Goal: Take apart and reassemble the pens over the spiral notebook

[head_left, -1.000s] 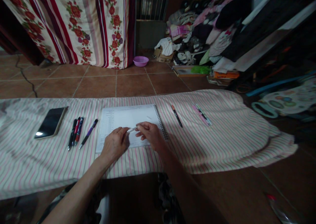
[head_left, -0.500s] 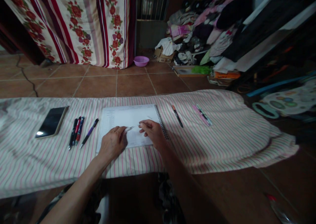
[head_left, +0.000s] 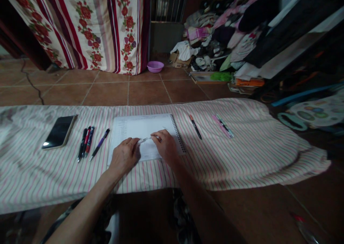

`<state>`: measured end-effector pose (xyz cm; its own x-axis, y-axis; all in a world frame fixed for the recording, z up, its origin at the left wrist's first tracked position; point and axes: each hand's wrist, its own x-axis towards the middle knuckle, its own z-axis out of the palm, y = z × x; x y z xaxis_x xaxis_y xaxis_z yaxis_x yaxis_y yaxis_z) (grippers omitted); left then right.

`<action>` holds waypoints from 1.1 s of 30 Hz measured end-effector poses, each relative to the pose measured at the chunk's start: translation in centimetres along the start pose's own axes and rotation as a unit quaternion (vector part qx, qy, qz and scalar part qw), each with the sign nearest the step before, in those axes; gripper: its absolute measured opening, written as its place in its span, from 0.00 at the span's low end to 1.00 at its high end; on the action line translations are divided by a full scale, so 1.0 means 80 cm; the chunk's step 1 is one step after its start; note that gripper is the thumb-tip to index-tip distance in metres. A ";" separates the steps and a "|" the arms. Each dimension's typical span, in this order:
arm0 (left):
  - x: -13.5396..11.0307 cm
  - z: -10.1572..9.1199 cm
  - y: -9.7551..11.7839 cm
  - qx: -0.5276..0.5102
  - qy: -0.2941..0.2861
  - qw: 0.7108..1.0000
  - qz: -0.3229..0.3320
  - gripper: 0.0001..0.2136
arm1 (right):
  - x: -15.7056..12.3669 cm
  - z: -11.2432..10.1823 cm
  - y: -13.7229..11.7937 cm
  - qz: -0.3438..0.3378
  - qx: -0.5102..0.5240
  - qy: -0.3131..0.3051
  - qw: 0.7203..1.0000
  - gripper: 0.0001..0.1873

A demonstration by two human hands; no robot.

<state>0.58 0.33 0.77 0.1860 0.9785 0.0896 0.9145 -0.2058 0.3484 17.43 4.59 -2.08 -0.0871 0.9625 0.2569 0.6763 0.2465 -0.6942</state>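
Over the open spiral notebook, my left hand pinches a slim whitish pen whose thin end points right. My right hand is closed on a small white pen part, mostly hidden by the fingers. The two pieces meet or nearly meet between my fingertips; contact is too small to tell. Left of the notebook lie a purple and black pen and several dark and red pens side by side. On the right are an orange-tipped black pen and pink and pale green pens.
A striped cloth covers the low surface. A smartphone lies at its left. Beyond, on the tiled floor, are a purple basin, a floral curtain and a heap of clothes.
My right hand has moved slightly left and its fingers have closed in on the pen's thin end, narrowing the gap between the pieces. The whole view has shifted a little.
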 end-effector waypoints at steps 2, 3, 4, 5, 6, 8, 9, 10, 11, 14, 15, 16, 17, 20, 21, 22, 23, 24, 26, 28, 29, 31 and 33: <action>0.000 -0.001 0.001 0.003 0.001 1.000 -0.001 0.13 | -0.001 0.001 0.000 0.003 -0.016 -0.003 1.000 0.08; 0.000 -0.001 0.001 0.003 0.000 1.000 0.000 0.13 | -0.001 0.001 0.000 0.003 -0.022 -0.005 1.000 0.08; 0.000 -0.001 0.001 0.001 -0.001 1.000 0.001 0.13 | -0.001 0.001 0.001 0.002 -0.027 -0.006 1.000 0.08; 0.000 -0.002 0.002 -0.002 -0.002 1.000 0.002 0.13 | -0.002 0.001 0.001 -0.001 -0.031 -0.008 0.999 0.08; 0.000 -0.002 0.002 -0.004 -0.003 1.000 0.002 0.13 | -0.002 0.001 0.001 -0.004 -0.035 -0.009 0.999 0.08; 0.000 -0.003 0.003 -0.005 -0.003 1.000 0.001 0.13 | -0.002 0.001 0.002 -0.009 -0.041 -0.011 0.999 0.08; 0.000 -0.003 0.003 -0.004 -0.002 1.000 0.000 0.13 | -0.003 0.000 0.002 -0.011 -0.044 -0.013 0.999 0.08; 0.000 -0.002 0.003 -0.002 -0.002 1.000 -0.001 0.13 | -0.003 0.000 0.003 -0.013 -0.046 -0.014 0.999 0.08; 0.000 -0.002 0.003 0.000 -0.002 1.000 -0.001 0.13 | -0.003 0.000 0.003 -0.014 -0.049 -0.016 0.999 0.08; 0.000 -0.001 0.003 0.006 -0.003 1.000 0.001 0.13 | -0.004 -0.001 0.004 -0.020 -0.056 -0.016 0.998 0.08; 0.000 -0.001 0.003 0.008 -0.003 1.000 0.002 0.13 | -0.005 -0.001 0.004 -0.021 -0.059 -0.016 0.998 0.08; 0.001 0.000 0.003 0.008 -0.003 1.000 0.003 0.13 | -0.005 0.000 0.004 -0.023 -0.062 -0.016 0.998 0.08; 0.001 0.000 0.003 0.009 -0.003 1.000 0.003 0.13 | -0.005 0.000 0.005 -0.025 -0.064 -0.017 0.997 0.08; 0.001 0.000 0.003 0.013 -0.002 1.000 0.003 0.13 | -0.005 0.000 0.005 -0.024 -0.068 -0.020 0.997 0.08; 0.001 0.000 0.003 0.013 -0.001 1.000 0.003 0.13 | -0.005 -0.001 0.005 -0.024 -0.068 -0.021 0.997 0.08; 0.001 0.000 0.003 0.013 -0.001 1.000 0.003 0.13 | -0.005 -0.001 0.005 -0.024 -0.066 -0.021 0.997 0.08; 0.001 0.000 0.003 0.012 -0.001 1.000 0.004 0.13 | -0.006 -0.001 0.005 -0.025 -0.064 -0.022 0.997 0.08; 0.001 -0.001 0.003 0.010 0.000 1.000 0.005 0.13 | -0.006 -0.002 0.005 -0.027 -0.062 -0.024 0.997 0.08; 0.000 -0.001 0.003 0.009 0.002 1.000 0.006 0.13 | -0.006 -0.003 0.005 -0.030 -0.056 -0.026 0.998 0.08; 0.000 -0.001 0.003 0.010 0.001 1.000 0.005 0.13 | -0.006 -0.003 0.005 -0.032 -0.051 -0.026 0.998 0.08; 0.001 -0.002 0.003 0.011 0.000 1.000 0.004 0.13 | -0.006 -0.003 0.005 -0.034 -0.049 -0.025 0.998 0.08; 0.001 -0.002 0.003 0.014 -0.002 1.000 0.003 0.13 | -0.006 -0.004 0.006 -0.037 -0.048 -0.025 0.998 0.08; 0.001 -0.002 0.004 0.016 -0.003 1.000 0.003 0.12 | -0.006 -0.004 0.006 -0.038 -0.048 -0.028 0.998 0.08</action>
<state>0.81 0.32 1.01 0.1929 0.9774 0.0866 0.9243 -0.2107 0.3184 18.03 4.21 -2.32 -0.1807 0.9468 0.2664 0.7322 0.3103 -0.6063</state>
